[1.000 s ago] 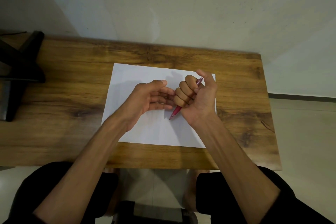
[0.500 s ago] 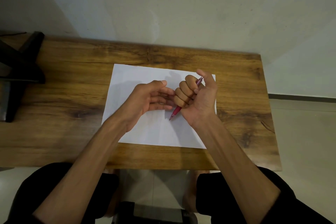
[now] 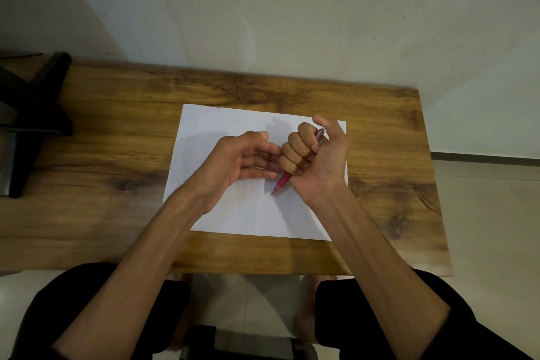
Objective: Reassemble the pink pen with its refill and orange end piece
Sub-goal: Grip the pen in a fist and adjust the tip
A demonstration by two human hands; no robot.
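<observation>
My right hand [image 3: 314, 155] grips the pink pen [image 3: 283, 180] in a fist above a white sheet of paper [image 3: 233, 213]. The pen's tip points down and toward me, and its top end pokes out near my raised thumb. My left hand [image 3: 233, 159] hovers just left of the fist with fingers straight and relaxed, their tips close to or touching my right knuckles; it holds nothing I can see. I cannot make out a separate refill or orange end piece.
The paper lies on a wooden table [image 3: 102, 184] whose far edge meets a pale wall. A black stand [image 3: 26, 114] sits at the table's left end. My knees in dark clothing are below the near edge.
</observation>
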